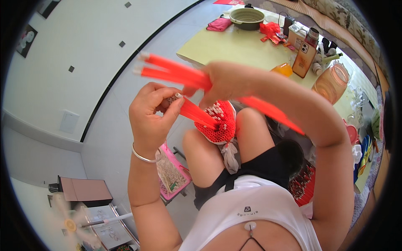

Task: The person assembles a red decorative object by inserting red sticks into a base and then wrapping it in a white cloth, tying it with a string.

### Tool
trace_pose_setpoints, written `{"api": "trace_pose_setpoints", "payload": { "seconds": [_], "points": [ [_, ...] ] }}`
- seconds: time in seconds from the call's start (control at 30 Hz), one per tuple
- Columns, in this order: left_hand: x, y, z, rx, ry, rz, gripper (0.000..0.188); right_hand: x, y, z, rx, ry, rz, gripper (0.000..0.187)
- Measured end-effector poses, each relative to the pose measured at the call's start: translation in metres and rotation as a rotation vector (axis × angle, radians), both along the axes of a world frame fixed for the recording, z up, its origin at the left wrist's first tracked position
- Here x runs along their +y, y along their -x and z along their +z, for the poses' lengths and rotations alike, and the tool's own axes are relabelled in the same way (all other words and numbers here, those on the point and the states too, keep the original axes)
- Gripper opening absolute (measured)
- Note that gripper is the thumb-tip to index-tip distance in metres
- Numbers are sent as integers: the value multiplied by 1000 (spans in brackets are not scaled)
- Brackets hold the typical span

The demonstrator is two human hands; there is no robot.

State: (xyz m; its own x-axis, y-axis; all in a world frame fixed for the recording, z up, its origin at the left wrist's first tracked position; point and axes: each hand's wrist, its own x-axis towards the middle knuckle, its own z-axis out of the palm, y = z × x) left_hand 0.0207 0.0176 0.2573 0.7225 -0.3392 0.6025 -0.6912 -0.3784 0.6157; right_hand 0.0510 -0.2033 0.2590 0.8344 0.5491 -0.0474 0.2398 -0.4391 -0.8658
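Note:
My left hand pinches the white-tipped upper ends of a few thin red tubes. Their lower ends reach into a packed bundle of red tubes, held between my thighs and seen end-on. Some openings in that bundle have white plugs in them; others look hollow. Above it, my right hand is closed around a bunch of long red tubes with whitish tips, blurred by motion. This bunch passes under my right forearm and comes out on the far side. A whitish plastic bag is gathered below the packed bundle.
Beside my left leg stands a pink basket of small whitish pieces. More red tubes lie by my right hip. The table holds a colander, a phone and a clear jar. A fan is at lower left.

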Motion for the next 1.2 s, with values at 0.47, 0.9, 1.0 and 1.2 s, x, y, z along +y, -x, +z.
{"api": "trace_pose_setpoints", "payload": {
  "seconds": [0.47,0.9,1.0,1.2],
  "points": [
    [10,17,-50,-12,49,13,42,37,-3,-79,198,-342,112,33],
    [11,26,-132,224,743,122,29,27,-11,-22,-83,-213,-88,38],
    [-5,27,-198,300,129,225,13,15,-9,23,-20,-335,-68,29],
    [-58,21,-249,58,-255,259,12,26,2,22,-55,-337,-22,25]
  ]
}}
